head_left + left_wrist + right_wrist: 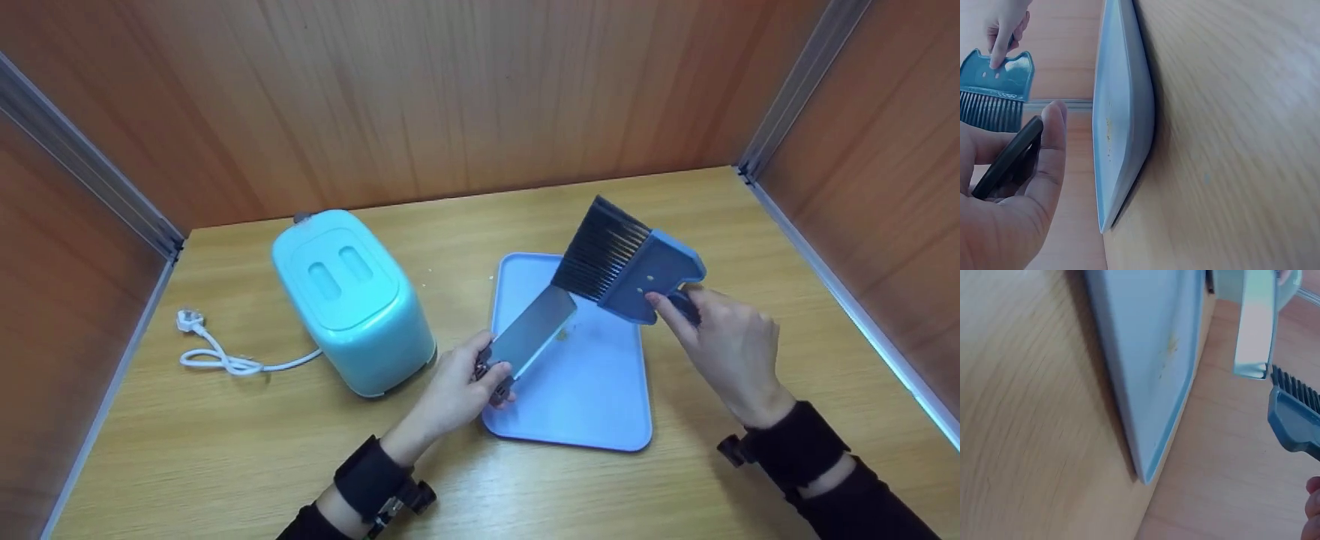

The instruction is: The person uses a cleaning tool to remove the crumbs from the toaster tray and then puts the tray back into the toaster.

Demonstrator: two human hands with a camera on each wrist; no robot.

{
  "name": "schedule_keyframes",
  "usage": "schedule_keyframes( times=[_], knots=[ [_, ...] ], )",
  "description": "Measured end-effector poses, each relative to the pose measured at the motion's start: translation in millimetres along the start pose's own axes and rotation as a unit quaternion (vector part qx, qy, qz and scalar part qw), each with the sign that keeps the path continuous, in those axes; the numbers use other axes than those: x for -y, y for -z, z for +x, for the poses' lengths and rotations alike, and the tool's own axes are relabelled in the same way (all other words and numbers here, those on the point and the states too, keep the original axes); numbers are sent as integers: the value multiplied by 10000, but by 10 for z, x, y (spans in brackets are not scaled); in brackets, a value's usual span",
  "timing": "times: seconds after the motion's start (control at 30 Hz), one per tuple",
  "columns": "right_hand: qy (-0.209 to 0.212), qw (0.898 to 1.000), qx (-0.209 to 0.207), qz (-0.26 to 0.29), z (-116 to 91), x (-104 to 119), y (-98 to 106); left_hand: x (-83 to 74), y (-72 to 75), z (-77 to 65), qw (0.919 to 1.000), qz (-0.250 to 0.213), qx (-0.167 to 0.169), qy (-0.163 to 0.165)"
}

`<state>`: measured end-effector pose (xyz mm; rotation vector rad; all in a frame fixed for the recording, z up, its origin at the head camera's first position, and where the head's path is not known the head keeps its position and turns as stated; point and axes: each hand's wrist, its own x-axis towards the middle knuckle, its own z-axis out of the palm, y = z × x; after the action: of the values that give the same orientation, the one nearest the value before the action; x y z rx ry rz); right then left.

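With the left hand (457,386) gripping a flat grey metallic plate (534,326) over the left edge of the blue rectangular plastic tray (592,405) and the right hand (731,345) holding a black-bristled blue plastic brush (637,277) above its far-right corner, hard strokes could scatter yellowish crumbs (562,335) deskward.

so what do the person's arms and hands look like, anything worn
The left hand and right hand are ungloved. The left wristband and right wristband, both wide and black, each carry a small dark device. Black sleeves end behind them.

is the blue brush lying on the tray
No, the right hand holds the blue brush raised clear of the tray, as the left wrist view shows.
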<state>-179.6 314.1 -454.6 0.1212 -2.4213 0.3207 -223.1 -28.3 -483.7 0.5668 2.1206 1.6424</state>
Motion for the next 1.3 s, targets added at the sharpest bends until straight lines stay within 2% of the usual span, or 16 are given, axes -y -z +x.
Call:
schedule_keyframes(
  times=[0.07, 0.17, 0.4, 0.5, 0.57, 0.67, 0.77, 0.87, 0.97, 1.03, 1.1, 1.2, 1.3],
  knots=[
    [333, 9991, -160, -201, -10, -25, -24, -7, -4, -1, 10000, -33, -6, -15],
    [602, 9974, -255, -307, -30, -57, -53, -8, -3, -2, 10000, -38, -34, -45],
    [899, 9947, -261, -419, -79, -98, -80, -20, -1, -2, 9997, 102, -158, -165],
    [934, 9942, -125, -513, -101, -107, -72, -22, -9, -1, 9992, 227, -244, -211],
    [838, 9950, 52, -546, -107, -107, -52, -18, -15, 1, 9984, 391, -326, -247],
    [455, 9973, 344, -454, -100, -111, -10, -17, -21, 8, 9956, 744, -469, -315],
    [-119, 9978, 636, -150, -85, -112, 32, -21, -20, 12, 9910, 1147, -582, -366],
    [-559, 9920, 1100, 274, -83, -110, 56, -17, -18, 17, 9851, 1533, -644, -442],
    [-793, 9772, 1849, 684, -106, -91, 60, -12, -20, 21, 9784, 1850, -736, -561],
    [-896, 9612, 2425, 961, -131, -68, 54, -9, -24, 21, 9711, 2088, -827, -811],
    [-958, 9411, 3002, 1226, -162, -35, 41, -1, -31, 17, 9636, 2284, -933, -1025],
    [-1100, 9036, 3766, 1717, -208, 15, 18, 8, -42, 13, 9499, 2589, -1105, -1357],
    [-1240, 8694, 4273, 2150, -243, 55, -11, 12, -58, 11, 9390, 2827, -1230, -1525]
  ],
)
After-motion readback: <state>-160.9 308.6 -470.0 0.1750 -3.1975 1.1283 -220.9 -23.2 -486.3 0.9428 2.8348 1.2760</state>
